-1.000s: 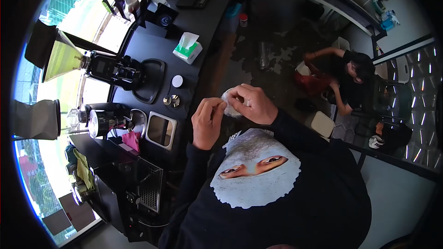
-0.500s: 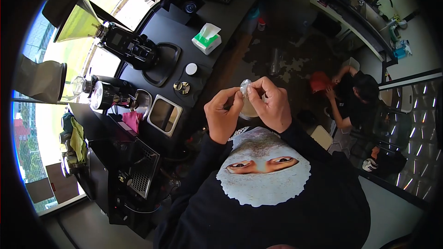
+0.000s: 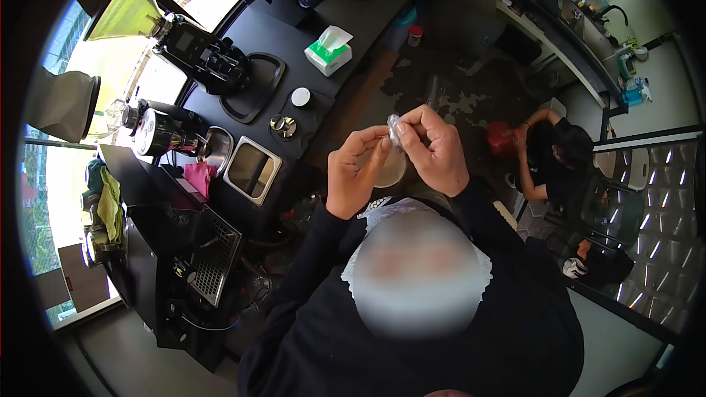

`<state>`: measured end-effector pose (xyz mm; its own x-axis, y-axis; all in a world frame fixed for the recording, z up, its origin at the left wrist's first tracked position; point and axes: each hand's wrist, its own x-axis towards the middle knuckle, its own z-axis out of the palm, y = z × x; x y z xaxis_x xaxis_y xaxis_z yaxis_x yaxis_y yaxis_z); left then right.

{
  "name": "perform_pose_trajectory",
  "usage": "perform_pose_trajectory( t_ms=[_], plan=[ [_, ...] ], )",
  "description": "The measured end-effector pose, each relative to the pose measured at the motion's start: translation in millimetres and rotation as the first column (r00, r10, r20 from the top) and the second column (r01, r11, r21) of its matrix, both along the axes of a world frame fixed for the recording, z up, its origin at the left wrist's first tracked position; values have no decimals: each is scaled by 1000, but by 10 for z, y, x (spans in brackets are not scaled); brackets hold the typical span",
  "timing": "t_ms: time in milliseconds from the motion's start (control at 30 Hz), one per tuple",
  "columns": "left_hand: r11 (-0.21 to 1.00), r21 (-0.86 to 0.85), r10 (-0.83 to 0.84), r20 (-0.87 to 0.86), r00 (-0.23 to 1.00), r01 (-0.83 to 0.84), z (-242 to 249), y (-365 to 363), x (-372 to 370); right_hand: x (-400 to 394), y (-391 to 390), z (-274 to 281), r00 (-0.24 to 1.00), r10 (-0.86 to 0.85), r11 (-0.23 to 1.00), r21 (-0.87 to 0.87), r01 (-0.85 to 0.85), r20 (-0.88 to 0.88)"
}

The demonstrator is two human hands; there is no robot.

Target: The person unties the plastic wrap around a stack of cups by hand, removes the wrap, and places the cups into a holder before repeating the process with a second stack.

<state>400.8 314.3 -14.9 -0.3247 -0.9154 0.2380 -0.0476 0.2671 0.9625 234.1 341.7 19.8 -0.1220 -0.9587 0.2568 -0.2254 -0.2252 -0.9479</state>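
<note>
Held up in front of my chest is a clear plastic bag [image 3: 394,123], its top gathered and crumpled between my fingers. My left hand [image 3: 354,169] pinches it from the left with thumb and forefinger. From the right, my right hand [image 3: 435,148] grips the same bunched plastic, thumb pressed against the forefinger. A rounded, pale beige shape [image 3: 390,170], partly hidden by the hands, shows beneath them between the wrists.
On the black counter at left stand a tissue box [image 3: 329,51], a coffee grinder [image 3: 202,51], a white-lidded jar [image 3: 301,97], metal tampers [image 3: 283,126] and a steel-rimmed tray [image 3: 252,169]. At right a person [image 3: 555,151] bends over a red object [image 3: 502,138].
Both hands keep their pinch on the plastic bag, its gathered top now tilted and narrower between the fingers. The view has shifted slightly. The person at right has moved their arms.
</note>
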Motion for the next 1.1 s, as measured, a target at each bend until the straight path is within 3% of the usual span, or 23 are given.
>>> perform_pose_trajectory(
  t_ms=[33,67,100,167,233,300,367,433,500,633,700,833,933,1067,1100],
  plan=[
    [992,124,-21,-128,992,37,24,-17,-6,-21,-36,-10,1000,-2,1000,4,2,-1],
    [967,238,-26,-256,966,89,54,-25,-9,-50,-87,-19,993,-23,998,65,16,116],
    [966,241,-26,-257,966,91,98,-21,9,-73,-131,-30,972,-51,992,127,22,231],
    [960,279,34,-239,970,36,186,-51,41,-168,-148,-37,968,-88,989,135,57,234],
    [956,293,61,-272,960,23,186,-57,28,-174,-115,-34,968,-51,994,-84,74,246],
    [946,325,83,-295,952,18,176,-36,31,-112,-1,1,974,-1,998,-61,15,226],
    [951,311,85,-286,954,8,147,-1,-6,-9,27,62,969,3,988,-146,-41,-246],
    [955,296,84,-279,957,3,151,42,-56,40,37,-36,982,-45,992,-123,23,-182],
    [964,267,69,-286,956,11,198,89,-86,15,11,-124,987,9,998,60,-19,163],
    [993,115,14,-28,1000,-10,380,129,-53,-9,-35,-242,937,79,990,84,-114,341],
    [996,92,9,25,1000,-11,489,91,-42,1,-69,-290,764,94,965,130,-227,639],
    [1000,24,7,201,980,-12,661,-5,-3,56,-145,-315,759,98,952,163,-260,643],
    [998,-63,12,165,986,-2,607,-104,28,115,-169,-361,728,125,963,93,-252,675],
    [999,7,-51,233,971,51,592,-141,58,75,-148,-400,715,156,939,123,-322,681],
    [999,50,-12,207,978,2,575,-137,48,65,-142,-392,694,164,924,137,-356,701]
  ],
)
